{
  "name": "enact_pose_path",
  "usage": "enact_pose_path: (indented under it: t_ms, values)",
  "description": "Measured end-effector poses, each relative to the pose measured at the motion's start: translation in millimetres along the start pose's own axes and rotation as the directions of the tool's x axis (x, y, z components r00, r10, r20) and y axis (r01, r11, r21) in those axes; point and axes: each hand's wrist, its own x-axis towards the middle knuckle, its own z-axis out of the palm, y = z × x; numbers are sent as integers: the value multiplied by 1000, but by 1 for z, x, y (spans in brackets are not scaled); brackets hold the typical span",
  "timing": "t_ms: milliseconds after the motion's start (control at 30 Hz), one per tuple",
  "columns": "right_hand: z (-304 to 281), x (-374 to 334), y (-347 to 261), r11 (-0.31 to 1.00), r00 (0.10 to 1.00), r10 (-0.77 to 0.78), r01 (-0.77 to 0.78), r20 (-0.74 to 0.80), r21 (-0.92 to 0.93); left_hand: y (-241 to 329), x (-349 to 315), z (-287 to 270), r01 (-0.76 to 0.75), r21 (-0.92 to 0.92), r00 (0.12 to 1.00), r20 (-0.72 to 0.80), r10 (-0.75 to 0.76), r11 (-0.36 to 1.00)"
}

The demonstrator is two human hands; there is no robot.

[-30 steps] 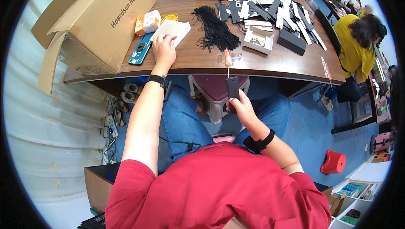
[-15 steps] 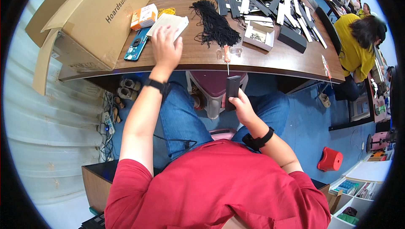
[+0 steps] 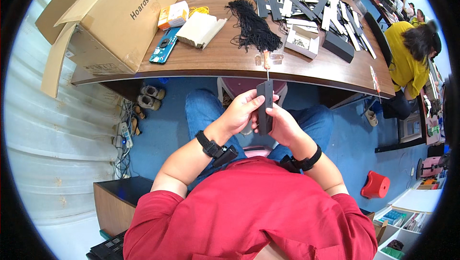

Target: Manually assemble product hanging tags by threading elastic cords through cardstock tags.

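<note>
A slim black box (image 3: 265,90) is held upright over my lap, just off the front edge of the table. My left hand (image 3: 239,111) pinches its left side between thumb and fingers. From the right, my right hand (image 3: 286,128) grips the same box, thumb along its face. A line down the box's front suggests two parts, but I cannot tell whether they are separate. Just beyond the box, a screwdriver (image 3: 266,58) with an orange handle lies at the table edge, its shaft pointing toward me. Behind it sits a bundle of black cords (image 3: 251,25).
On the wooden table (image 3: 215,61) are a cardboard carton (image 3: 124,20), a blue phone-like thing (image 3: 164,46), a white stack (image 3: 200,29), a white tray of small parts (image 3: 302,42), a black box (image 3: 338,46) and piled black and white strips (image 3: 330,15). A person in yellow (image 3: 412,58) sits at right.
My left hand has left the white stack on the table and come down right to grip the black box, which my right hand was holding alone. The view has shifted slightly.
</note>
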Motion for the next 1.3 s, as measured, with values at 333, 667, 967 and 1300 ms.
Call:
enact_pose_path:
  t_ms: [333,667,967,1300]
  values:
    - [-11,14,30,911,903,-347,260,-253,-321,-36,13,-11,-42,3,987,-153,42,999]
    - [-23,28,50,848,668,-530,393,-522,-357,-63,37,-13,-173,25,916,-364,170,985]
    - [-23,29,51,767,580,-637,414,-508,-490,-71,47,3,-260,137,846,-444,294,956]
    - [-38,35,46,801,595,-596,399,-539,-445,-66,53,-8,-237,163,888,-363,282,958]
